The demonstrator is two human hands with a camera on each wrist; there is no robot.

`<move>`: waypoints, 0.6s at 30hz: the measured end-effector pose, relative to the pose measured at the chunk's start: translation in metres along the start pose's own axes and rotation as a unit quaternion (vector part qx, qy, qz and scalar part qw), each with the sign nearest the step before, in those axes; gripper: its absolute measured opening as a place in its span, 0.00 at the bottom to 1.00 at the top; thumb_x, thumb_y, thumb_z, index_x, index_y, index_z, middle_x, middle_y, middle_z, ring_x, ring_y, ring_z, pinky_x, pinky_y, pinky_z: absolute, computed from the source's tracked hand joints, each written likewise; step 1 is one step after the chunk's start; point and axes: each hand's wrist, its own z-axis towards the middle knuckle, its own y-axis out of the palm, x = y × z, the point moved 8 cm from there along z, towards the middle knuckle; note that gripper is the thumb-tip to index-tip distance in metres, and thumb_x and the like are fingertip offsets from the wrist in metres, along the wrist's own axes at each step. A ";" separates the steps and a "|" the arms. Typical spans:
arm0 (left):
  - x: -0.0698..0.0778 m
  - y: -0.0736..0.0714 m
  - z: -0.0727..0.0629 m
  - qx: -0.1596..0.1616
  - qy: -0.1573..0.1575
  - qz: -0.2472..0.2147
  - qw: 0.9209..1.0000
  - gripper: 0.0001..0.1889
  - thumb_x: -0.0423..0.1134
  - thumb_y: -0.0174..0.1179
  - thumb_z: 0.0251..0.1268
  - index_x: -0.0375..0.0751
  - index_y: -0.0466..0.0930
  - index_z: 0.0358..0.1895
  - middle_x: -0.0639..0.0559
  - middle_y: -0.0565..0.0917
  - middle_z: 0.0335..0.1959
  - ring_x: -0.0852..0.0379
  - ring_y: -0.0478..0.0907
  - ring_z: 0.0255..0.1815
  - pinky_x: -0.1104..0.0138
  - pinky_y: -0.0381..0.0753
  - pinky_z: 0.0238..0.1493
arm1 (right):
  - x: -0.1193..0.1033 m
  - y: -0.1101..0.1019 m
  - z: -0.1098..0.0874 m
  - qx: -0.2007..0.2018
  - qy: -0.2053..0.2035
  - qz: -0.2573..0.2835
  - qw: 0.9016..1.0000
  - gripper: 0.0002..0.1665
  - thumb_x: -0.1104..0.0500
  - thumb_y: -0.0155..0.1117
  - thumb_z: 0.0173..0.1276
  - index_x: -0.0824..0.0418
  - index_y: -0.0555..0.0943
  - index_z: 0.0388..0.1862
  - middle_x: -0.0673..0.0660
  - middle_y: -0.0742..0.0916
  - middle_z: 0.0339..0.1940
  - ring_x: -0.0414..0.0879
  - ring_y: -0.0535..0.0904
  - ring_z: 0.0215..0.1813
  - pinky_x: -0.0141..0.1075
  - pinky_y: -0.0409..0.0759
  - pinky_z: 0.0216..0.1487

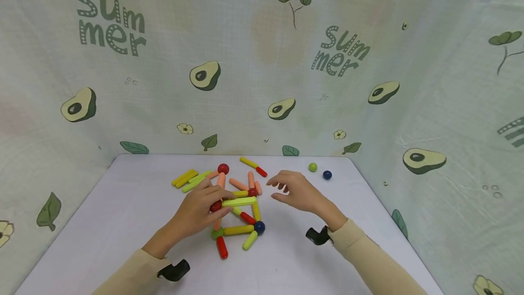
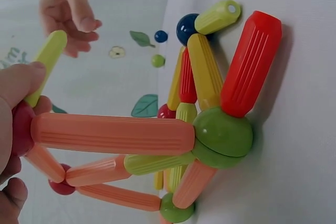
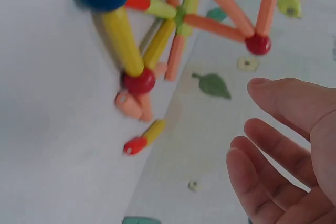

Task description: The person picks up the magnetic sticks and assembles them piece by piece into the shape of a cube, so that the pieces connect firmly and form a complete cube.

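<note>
My left hand [image 1: 201, 205] pinches a lime-green stick [image 1: 241, 201] close to a red ball [image 2: 22, 128] at the top of a construction of magnetic sticks and balls. From that ball a peach stick [image 2: 113, 134] runs down to a green ball [image 2: 223, 137] on the table. A red stick [image 1: 222, 247] and a yellow stick [image 1: 239, 230] join the green ball; the yellow one reaches a dark blue ball [image 1: 259, 227]. Another red ball [image 1: 223, 169] stands raised at the back. My right hand [image 1: 296, 191] hovers right of the construction, fingers relaxed and holding nothing.
Yellow sticks [image 1: 185, 177] and lime sticks [image 1: 196, 181] lie at the back left. A yellow-and-red stick pair [image 1: 254, 166] lies behind the construction. A loose green ball [image 1: 313, 167] and a blue ball [image 1: 327, 175] sit at the back right. Patterned cloth [image 1: 245, 126] encloses the table.
</note>
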 end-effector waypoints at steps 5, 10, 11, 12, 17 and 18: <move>0.000 0.000 0.000 -0.003 -0.003 0.002 1.000 0.18 0.48 0.81 0.59 0.58 0.90 0.52 0.68 0.83 0.34 0.64 0.63 0.38 0.73 0.63 0.30 | 0.073 -0.024 -0.012 0.039 0.071 -0.032 0.996 0.17 0.62 0.78 0.68 0.58 0.88 0.55 0.53 0.89 0.48 0.53 0.85 0.49 0.42 0.87 0.48; -0.002 0.001 -0.001 0.002 0.000 0.000 1.000 0.19 0.47 0.82 0.58 0.58 0.90 0.52 0.67 0.84 0.34 0.65 0.63 0.38 0.73 0.64 0.31 | 0.155 -0.043 -0.029 0.068 0.153 -0.047 0.985 0.17 0.65 0.75 0.68 0.64 0.87 0.55 0.61 0.90 0.52 0.60 0.85 0.50 0.52 0.85 0.53; -0.002 0.001 -0.001 0.001 0.000 0.000 1.000 0.19 0.47 0.81 0.58 0.58 0.90 0.52 0.67 0.84 0.34 0.65 0.63 0.38 0.73 0.64 0.31 | 0.170 -0.045 -0.033 0.071 0.171 -0.048 0.982 0.17 0.65 0.75 0.68 0.66 0.87 0.56 0.63 0.89 0.52 0.61 0.85 0.50 0.54 0.84 0.54; -0.002 0.001 -0.001 0.000 0.001 0.000 1.000 0.19 0.48 0.81 0.58 0.58 0.90 0.52 0.67 0.84 0.34 0.65 0.63 0.38 0.73 0.64 0.31 | 0.184 -0.046 -0.037 0.073 0.187 -0.052 0.978 0.18 0.65 0.74 0.69 0.66 0.87 0.56 0.65 0.89 0.53 0.61 0.85 0.51 0.55 0.83 0.55; -0.001 0.001 -0.001 0.000 0.006 -0.001 1.000 0.18 0.48 0.81 0.59 0.58 0.90 0.53 0.68 0.83 0.34 0.65 0.63 0.38 0.73 0.64 0.31 | 0.230 -0.045 -0.052 0.073 0.251 -0.074 0.962 0.21 0.65 0.72 0.69 0.68 0.85 0.60 0.72 0.85 0.58 0.67 0.82 0.57 0.60 0.79 0.60; -0.001 0.001 0.000 0.001 0.007 -0.002 1.000 0.18 0.48 0.81 0.59 0.57 0.90 0.52 0.68 0.83 0.34 0.65 0.63 0.38 0.73 0.64 0.31 | 0.235 -0.043 -0.054 0.068 0.260 -0.079 0.960 0.22 0.65 0.72 0.70 0.69 0.84 0.62 0.73 0.84 0.59 0.69 0.80 0.59 0.62 0.77 0.62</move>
